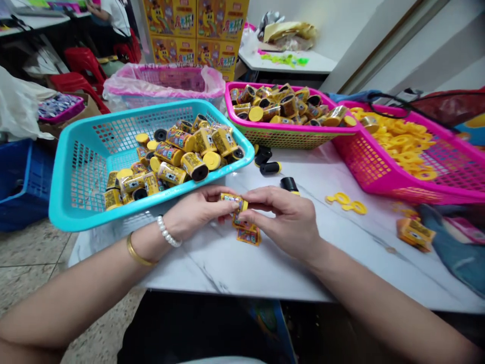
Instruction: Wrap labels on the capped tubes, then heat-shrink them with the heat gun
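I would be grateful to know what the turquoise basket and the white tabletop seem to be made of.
The turquoise basket looks like moulded plastic, glossy, its walls a grid of square holes. The white tabletop looks polished, with grey veining: marble or a marble-look surface, the view cannot say which.

Up top, the stacked yellow cartons [196, 25] give us the big read: bold Chinese characters on every face, ending in 杯 and an exclamation mark, the same line repeating carton after carton beside a cartoon figure. Down at the table, the small canisters [170, 154] wear yellow-and-purple wrappers, but that print is too small to make out, and the same goes for the printed labels [246, 236] at the fingertips. Dark lettering along the pink bin liner [162, 68] is blurred beyond reading.
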Demonstrator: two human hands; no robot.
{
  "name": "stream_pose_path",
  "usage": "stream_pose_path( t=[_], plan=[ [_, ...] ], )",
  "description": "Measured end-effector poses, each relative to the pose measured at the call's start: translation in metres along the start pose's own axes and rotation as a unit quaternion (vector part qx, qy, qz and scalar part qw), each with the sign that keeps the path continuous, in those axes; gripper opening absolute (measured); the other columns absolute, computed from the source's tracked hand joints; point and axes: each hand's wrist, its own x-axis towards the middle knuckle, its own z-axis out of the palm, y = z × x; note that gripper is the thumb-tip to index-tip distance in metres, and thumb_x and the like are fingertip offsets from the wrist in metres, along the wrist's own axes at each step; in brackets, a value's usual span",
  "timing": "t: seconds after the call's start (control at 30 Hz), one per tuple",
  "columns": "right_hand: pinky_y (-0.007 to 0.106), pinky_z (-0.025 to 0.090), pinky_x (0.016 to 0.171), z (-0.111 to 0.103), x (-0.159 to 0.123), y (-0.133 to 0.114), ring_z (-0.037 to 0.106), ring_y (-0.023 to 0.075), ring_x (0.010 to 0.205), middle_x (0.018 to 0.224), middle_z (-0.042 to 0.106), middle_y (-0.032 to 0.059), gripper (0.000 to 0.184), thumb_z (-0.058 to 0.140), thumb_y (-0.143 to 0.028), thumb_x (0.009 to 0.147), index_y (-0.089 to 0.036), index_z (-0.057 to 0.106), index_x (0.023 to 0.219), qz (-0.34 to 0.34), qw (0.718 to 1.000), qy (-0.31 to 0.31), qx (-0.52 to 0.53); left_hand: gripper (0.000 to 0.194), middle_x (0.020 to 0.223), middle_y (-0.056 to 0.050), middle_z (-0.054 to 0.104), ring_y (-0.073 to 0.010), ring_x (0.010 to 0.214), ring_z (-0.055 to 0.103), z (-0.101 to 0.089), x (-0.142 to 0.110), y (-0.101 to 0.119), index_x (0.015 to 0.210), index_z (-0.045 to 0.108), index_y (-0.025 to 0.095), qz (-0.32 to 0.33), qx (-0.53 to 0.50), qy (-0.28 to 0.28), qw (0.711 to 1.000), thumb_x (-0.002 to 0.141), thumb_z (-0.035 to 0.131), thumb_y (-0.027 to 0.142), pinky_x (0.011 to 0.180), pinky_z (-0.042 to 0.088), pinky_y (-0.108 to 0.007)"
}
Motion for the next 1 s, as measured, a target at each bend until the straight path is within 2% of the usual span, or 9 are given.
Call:
stream_pose_path(
  t=[0.1, 0.17, 0.23, 0.33, 0.5, 0.67, 0.8, 0.9, 1.0],
  plan=[
    [0.033, 0.063, 0.086, 0.002, 0.000, -0.002, 0.074, 0.0196, 0.092, 0.103, 0.077, 0.0055, 0.029, 0.076, -0.017, 0.081, -0.025, 0.073, 0.109, -0.104, 0.993, 0.013, -0.052, 0.038, 0.068, 0.001, 0.063, -0.0095, 0.058, 0.056, -0.002, -0.004, 0.003, 0.098, 0.064, 0.015, -0.020, -0.027, -0.014, 0.999, 0.069, 0.081, 0.033, 0.057, 0.042, -0.023],
    [0.032, 0.062, 0.088, 0.001, 0.001, -0.001, 0.073, 0.0194, 0.095, 0.108, 0.075, 0.0057, 0.035, 0.077, -0.015, 0.080, -0.027, 0.072, 0.113, -0.124, 0.990, 0.012, -0.061, 0.041, 0.071, 0.000, 0.064, -0.0107, 0.060, 0.058, -0.003, -0.005, 0.003, 0.097, 0.063, 0.015, -0.025, -0.051, -0.015, 0.998, 0.067, 0.082, 0.035, 0.059, 0.044, -0.024],
    [0.033, 0.063, 0.087, -0.001, 0.002, 0.002, 0.072, 0.0193, 0.094, 0.114, 0.072, 0.0061, 0.044, 0.080, -0.019, 0.077, -0.028, 0.070, 0.119, -0.079, 0.997, -0.001, -0.025, 0.042, 0.072, 0.000, 0.065, -0.0097, 0.060, 0.058, -0.005, -0.004, 0.001, 0.094, 0.063, 0.014, -0.014, -0.062, -0.002, 0.998, 0.065, 0.084, 0.035, 0.056, 0.042, -0.022],
    [0.034, 0.065, 0.082, -0.004, 0.003, 0.007, 0.072, 0.0180, 0.090, 0.109, 0.070, 0.0055, 0.053, 0.080, -0.026, 0.079, -0.030, 0.065, 0.129, 0.048, 0.993, -0.058, 0.093, 0.043, 0.072, 0.000, 0.064, -0.0083, 0.057, 0.057, -0.006, 0.000, -0.003, 0.090, 0.064, 0.013, -0.002, -0.066, 0.011, 0.998, 0.062, 0.087, 0.036, 0.054, 0.040, -0.022],
    [0.029, 0.064, 0.070, -0.008, 0.005, 0.009, 0.071, 0.0140, 0.075, 0.096, 0.069, 0.0023, 0.034, 0.078, -0.029, 0.081, -0.033, 0.074, 0.115, 0.176, 0.943, -0.127, 0.253, 0.051, 0.070, -0.001, 0.064, -0.0092, 0.053, 0.058, -0.007, 0.002, -0.007, 0.086, 0.062, 0.013, -0.015, -0.063, -0.045, 0.997, 0.065, 0.083, 0.055, 0.050, 0.042, -0.022],
    [0.028, 0.064, 0.064, -0.008, 0.004, 0.011, 0.070, 0.0157, 0.080, 0.097, 0.066, 0.0033, 0.021, 0.085, -0.034, 0.073, -0.032, 0.080, 0.093, 0.206, 0.911, -0.133, 0.333, 0.059, 0.070, -0.004, 0.067, -0.0100, 0.049, 0.058, -0.005, 0.002, -0.008, 0.087, 0.058, 0.014, -0.061, -0.074, -0.118, 0.988, 0.065, 0.078, 0.066, 0.046, 0.041, -0.022],
    [0.024, 0.060, 0.042, -0.009, -0.002, 0.011, 0.065, 0.0106, 0.058, 0.088, 0.057, -0.0004, 0.017, 0.085, -0.028, 0.072, -0.032, 0.080, 0.087, 0.195, 0.909, -0.101, 0.355, 0.053, 0.077, -0.003, 0.068, -0.0096, 0.056, 0.061, -0.008, 0.003, -0.009, 0.090, 0.059, 0.015, -0.054, -0.095, -0.124, 0.986, 0.066, 0.083, 0.055, 0.050, 0.044, -0.021],
    [0.025, 0.060, 0.039, -0.010, -0.005, 0.011, 0.064, 0.0101, 0.053, 0.087, 0.053, -0.0016, 0.015, 0.085, -0.025, 0.072, -0.031, 0.078, 0.084, 0.188, 0.911, -0.088, 0.356, 0.048, 0.070, -0.001, 0.065, -0.0086, 0.053, 0.058, -0.010, 0.004, -0.012, 0.090, 0.060, 0.014, -0.049, -0.079, -0.118, 0.989, 0.068, 0.083, 0.050, 0.048, 0.043, -0.021],
    [0.023, 0.057, 0.037, -0.009, -0.004, 0.014, 0.062, 0.0088, 0.050, 0.089, 0.055, -0.0011, 0.016, 0.084, -0.033, 0.072, -0.026, 0.074, 0.083, 0.214, 0.911, -0.079, 0.343, 0.048, 0.068, 0.000, 0.064, -0.0079, 0.051, 0.056, -0.009, 0.005, -0.012, 0.088, 0.061, 0.014, -0.047, -0.076, -0.114, 0.989, 0.070, 0.081, 0.054, 0.046, 0.041, -0.020]
  ],
)
